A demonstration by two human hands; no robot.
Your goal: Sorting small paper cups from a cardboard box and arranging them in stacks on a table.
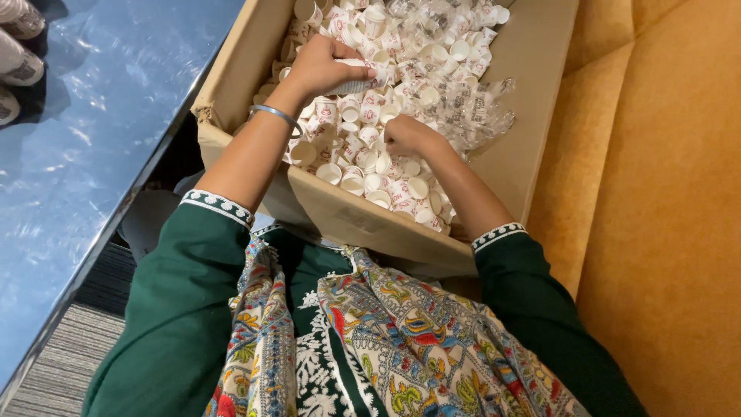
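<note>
White paper cups (363,108), small and printed in red, fill a brown cardboard box (532,69) that rests on the person's lap against a mustard-yellow seat (664,193). At about eleven o'clock in the heap, the left hand (320,66) curls its fingers around a short nested stack of cups (355,81), held on its side with the thumb pressed against the wall. Lower, near the centre of the box, the right hand (405,135) is balled, fingertips buried among loose cups; whether it pinches one I cannot tell. Crumpled clear plastic sleeves (471,108) lie at two o'clock. Such cups look very light and thin-walled, easily crushed, so a gentle grip around the wall or at the stiffer rolled rim likely suits them best. A silver bangle (274,114) circles the left wrist.
</note>
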